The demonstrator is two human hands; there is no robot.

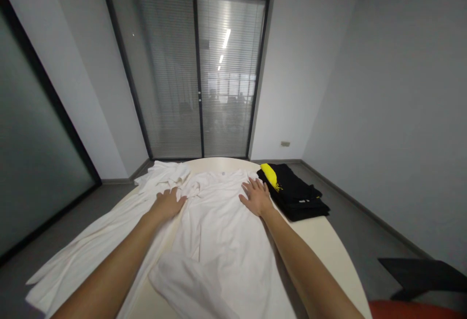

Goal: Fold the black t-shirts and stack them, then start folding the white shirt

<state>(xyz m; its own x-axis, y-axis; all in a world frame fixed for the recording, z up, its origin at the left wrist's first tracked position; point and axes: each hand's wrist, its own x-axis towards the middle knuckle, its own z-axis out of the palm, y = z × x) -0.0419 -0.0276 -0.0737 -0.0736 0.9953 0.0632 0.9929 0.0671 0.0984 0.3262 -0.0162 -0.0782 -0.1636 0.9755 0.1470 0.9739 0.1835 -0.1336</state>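
A white T-shirt (226, 226) lies spread on the table, its collar toward the far edge and its near end bunched up. My right hand (257, 196) rests on the shirt's upper right side, fingers spread. On the left, my left hand (168, 204) lies with fingers apart at the shirt's left sleeve, beside a second heap of white cloth (105, 231). Neither hand grips anything that I can see. Just past my right hand is a stack of folded black clothes (297, 192) with a yellow patch (269, 176) on top.
The pale round-edged table (328, 246) carries all the clothes. A red seat (408, 310) and a black armrest (423, 273) stand at the lower right. Beyond the table is a glass partition with blinds (197, 76), with grey walls around.
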